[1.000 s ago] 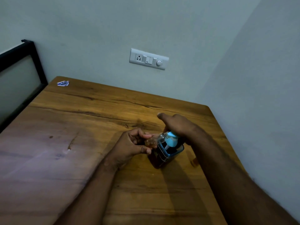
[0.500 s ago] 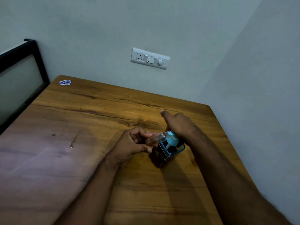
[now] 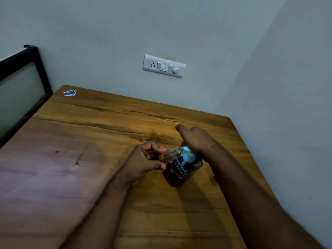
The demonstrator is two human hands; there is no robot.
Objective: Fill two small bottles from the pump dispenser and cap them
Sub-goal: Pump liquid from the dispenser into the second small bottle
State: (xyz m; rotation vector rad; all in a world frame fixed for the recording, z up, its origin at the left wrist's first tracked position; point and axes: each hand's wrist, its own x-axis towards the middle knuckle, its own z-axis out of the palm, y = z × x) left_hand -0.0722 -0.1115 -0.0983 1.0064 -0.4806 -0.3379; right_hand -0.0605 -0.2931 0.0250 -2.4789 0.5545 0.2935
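Observation:
A dark square pump dispenser (image 3: 179,172) with a blue rim and light blue pump head stands on the wooden table (image 3: 107,126). My left hand (image 3: 145,160) holds a small clear bottle (image 3: 169,155) tilted, its mouth at the pump's nozzle; amber liquid shows inside it. My right hand (image 3: 195,139) rests on top of the pump head, thumb sticking out toward the wall. A second bottle and any caps are not in view.
The table sits in a corner, with walls close behind and to the right. A socket and switch plate (image 3: 164,66) is on the back wall. A small blue sticker (image 3: 69,93) marks the far left corner. A black frame (image 3: 27,69) stands at the left.
Both hands and the bottle stay at the pump. The view has shifted slightly; my right hand sits a little higher on the pump head than a second ago.

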